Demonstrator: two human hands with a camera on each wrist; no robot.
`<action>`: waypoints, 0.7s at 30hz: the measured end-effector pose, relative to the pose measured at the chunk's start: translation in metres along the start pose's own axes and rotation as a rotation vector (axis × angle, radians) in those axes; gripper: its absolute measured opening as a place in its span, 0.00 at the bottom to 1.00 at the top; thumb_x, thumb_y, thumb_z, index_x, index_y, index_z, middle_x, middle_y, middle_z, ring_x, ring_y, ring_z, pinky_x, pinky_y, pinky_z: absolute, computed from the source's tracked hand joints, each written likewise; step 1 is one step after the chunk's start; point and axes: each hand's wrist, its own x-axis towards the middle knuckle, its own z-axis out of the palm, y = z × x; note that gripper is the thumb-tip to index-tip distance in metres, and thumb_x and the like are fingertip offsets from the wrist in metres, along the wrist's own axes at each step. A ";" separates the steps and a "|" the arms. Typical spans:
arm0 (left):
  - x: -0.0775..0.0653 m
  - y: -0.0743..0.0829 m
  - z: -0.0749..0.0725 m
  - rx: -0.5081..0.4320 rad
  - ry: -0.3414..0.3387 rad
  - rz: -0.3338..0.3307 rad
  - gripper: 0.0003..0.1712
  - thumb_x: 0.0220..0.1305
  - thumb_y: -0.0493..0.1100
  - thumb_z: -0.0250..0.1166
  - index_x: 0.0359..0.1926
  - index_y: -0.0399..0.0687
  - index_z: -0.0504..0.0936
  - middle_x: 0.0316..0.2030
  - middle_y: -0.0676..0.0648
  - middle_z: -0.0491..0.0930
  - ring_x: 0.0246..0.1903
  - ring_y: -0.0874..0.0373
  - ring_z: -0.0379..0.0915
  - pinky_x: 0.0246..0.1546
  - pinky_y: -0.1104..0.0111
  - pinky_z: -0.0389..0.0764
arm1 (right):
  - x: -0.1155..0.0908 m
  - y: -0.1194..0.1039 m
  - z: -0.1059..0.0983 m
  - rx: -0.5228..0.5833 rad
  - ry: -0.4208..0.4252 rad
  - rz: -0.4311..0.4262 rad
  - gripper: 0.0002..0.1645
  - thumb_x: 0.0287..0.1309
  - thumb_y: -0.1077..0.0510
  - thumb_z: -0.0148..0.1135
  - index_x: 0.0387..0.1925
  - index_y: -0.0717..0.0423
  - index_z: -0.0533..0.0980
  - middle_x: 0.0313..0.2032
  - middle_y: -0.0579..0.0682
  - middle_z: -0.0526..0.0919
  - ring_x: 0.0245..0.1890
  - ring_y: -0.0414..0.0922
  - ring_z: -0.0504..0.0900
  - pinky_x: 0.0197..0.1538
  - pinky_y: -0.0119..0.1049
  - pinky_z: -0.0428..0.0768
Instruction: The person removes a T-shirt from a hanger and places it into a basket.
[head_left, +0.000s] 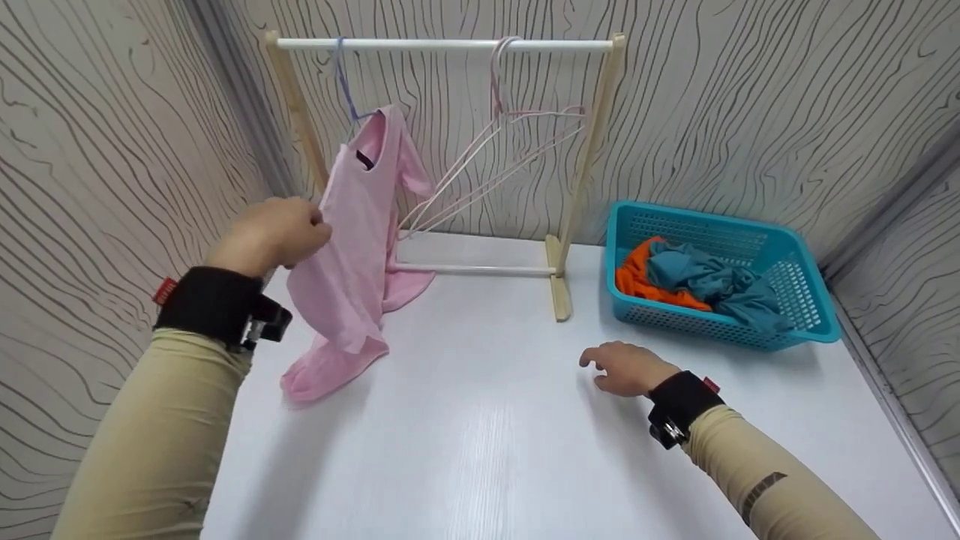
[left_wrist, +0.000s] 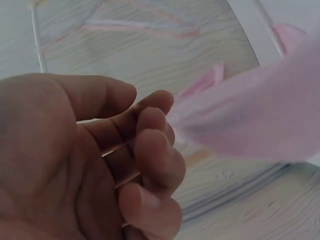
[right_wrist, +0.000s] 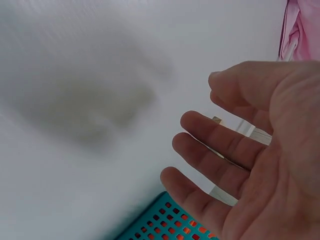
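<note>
A pink garment (head_left: 352,232) hangs tilted from a blue hanger (head_left: 345,86) on the rack, its lower end draping onto the table. Beside its left edge is my left hand (head_left: 277,232), fingers loosely bent. In the left wrist view, the pink cloth (left_wrist: 240,115) lies just beyond the fingertips (left_wrist: 162,100), and no cloth shows between thumb and fingers. My right hand (head_left: 626,369) hovers over the table in front of the basket, fingers relaxed and spread. Nothing is held by that hand (right_wrist: 240,145) in the right wrist view.
The rack's white rail (head_left: 442,45) carries pink and white hangers (head_left: 480,142) right of the garment. At the right stands a teal basket (head_left: 727,337) with orange cloth (head_left: 637,270) and blue-green cloth (head_left: 697,274). Wood-patterned walls (head_left: 750,90) close in the white table (head_left: 450,420).
</note>
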 end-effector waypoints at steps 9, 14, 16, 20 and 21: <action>0.010 -0.023 0.000 -0.043 0.020 -0.093 0.25 0.64 0.56 0.46 0.42 0.40 0.74 0.34 0.40 0.73 0.32 0.48 0.67 0.27 0.60 0.68 | -0.001 0.003 0.006 0.016 -0.017 0.006 0.18 0.56 0.59 0.57 0.50 0.51 0.73 0.44 0.54 0.79 0.45 0.50 0.75 0.51 0.51 0.72; 0.021 -0.018 0.005 -0.023 -0.007 -0.088 0.27 0.64 0.60 0.45 0.41 0.40 0.73 0.33 0.40 0.73 0.32 0.48 0.68 0.28 0.59 0.68 | -0.001 0.006 0.010 0.021 -0.020 0.022 0.18 0.56 0.59 0.57 0.50 0.50 0.73 0.43 0.53 0.79 0.44 0.49 0.74 0.50 0.50 0.73; 0.026 -0.015 0.008 -0.019 -0.012 -0.081 0.27 0.65 0.60 0.45 0.43 0.39 0.74 0.35 0.39 0.75 0.33 0.46 0.70 0.31 0.57 0.69 | -0.001 0.006 0.012 0.020 -0.012 0.020 0.18 0.55 0.59 0.58 0.49 0.50 0.74 0.42 0.52 0.78 0.43 0.48 0.74 0.49 0.49 0.73; 0.036 -0.011 0.014 -0.002 -0.010 -0.078 0.28 0.65 0.58 0.43 0.45 0.38 0.73 0.39 0.36 0.77 0.37 0.43 0.72 0.37 0.51 0.70 | -0.002 0.006 0.015 0.025 -0.005 0.007 0.17 0.55 0.59 0.58 0.49 0.50 0.74 0.40 0.51 0.78 0.41 0.47 0.74 0.49 0.48 0.73; 0.039 -0.010 0.015 -0.001 -0.009 -0.081 0.28 0.66 0.59 0.43 0.46 0.38 0.73 0.39 0.35 0.77 0.38 0.42 0.73 0.38 0.50 0.71 | -0.002 0.007 0.016 0.028 -0.003 0.004 0.17 0.55 0.60 0.58 0.48 0.51 0.74 0.40 0.51 0.78 0.41 0.48 0.73 0.48 0.48 0.73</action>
